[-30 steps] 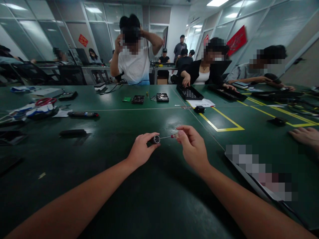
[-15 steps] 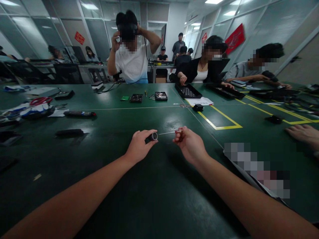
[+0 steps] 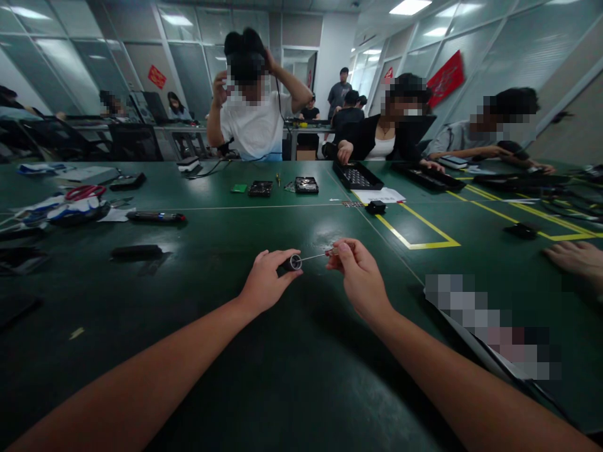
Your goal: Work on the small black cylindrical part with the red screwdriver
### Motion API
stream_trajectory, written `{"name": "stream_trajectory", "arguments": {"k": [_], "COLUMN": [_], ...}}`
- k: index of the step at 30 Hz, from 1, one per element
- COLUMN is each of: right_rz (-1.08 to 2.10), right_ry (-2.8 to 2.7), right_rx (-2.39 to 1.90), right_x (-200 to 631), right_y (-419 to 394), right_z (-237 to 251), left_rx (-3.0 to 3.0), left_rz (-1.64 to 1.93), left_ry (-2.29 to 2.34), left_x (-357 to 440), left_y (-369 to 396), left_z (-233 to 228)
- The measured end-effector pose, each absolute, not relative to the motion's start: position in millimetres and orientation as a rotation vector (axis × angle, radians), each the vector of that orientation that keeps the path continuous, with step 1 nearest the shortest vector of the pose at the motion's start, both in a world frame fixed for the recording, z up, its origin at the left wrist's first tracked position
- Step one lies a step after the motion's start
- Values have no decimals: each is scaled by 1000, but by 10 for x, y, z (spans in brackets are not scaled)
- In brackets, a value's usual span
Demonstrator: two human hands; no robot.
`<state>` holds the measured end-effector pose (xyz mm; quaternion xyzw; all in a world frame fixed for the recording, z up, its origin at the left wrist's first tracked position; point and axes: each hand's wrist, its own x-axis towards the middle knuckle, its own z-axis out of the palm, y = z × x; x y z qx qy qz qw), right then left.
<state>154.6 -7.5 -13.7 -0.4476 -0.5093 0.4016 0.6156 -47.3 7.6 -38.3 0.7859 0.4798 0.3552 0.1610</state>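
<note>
Head view. Left hand (image 3: 264,284): gripping dark tube (image 3: 291,263), over the counter (image 3: 287,383). Right hand (image 3: 362,271): gripping screwdriver (image 3: 313,257), shaft at tube's open end. Step, seemingly: working inside tube; calls for steady alignment. Obstruction: left hand covers part of tube. Nearby: black bar (image 3: 136,252), leftward; black box (image 3: 375,207), beyond.

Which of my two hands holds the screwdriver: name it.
Your right hand: its fingers hold the screwdriver by the handle, the thin shaft pointing toward the dark tube. Your left hand grips that tube instead.
</note>
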Motion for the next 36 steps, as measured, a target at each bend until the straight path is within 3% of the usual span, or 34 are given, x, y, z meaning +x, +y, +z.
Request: {"name": "stream_trajectory", "arguments": {"k": [14,36], "right_rz": [647,557], "right_ry": [-1493,-1569], "right_rx": [-1048,-1140], "right_x": [1560,1541], "right_y": [-244,-262], "right_z": [-71,-24], "left_rx": [2224,2243], "left_rz": [1073,1057], "left_ry": [1349,1322], "left_x": [-460,-479], "left_y": [80,80], "left_z": [-380,-407]}}
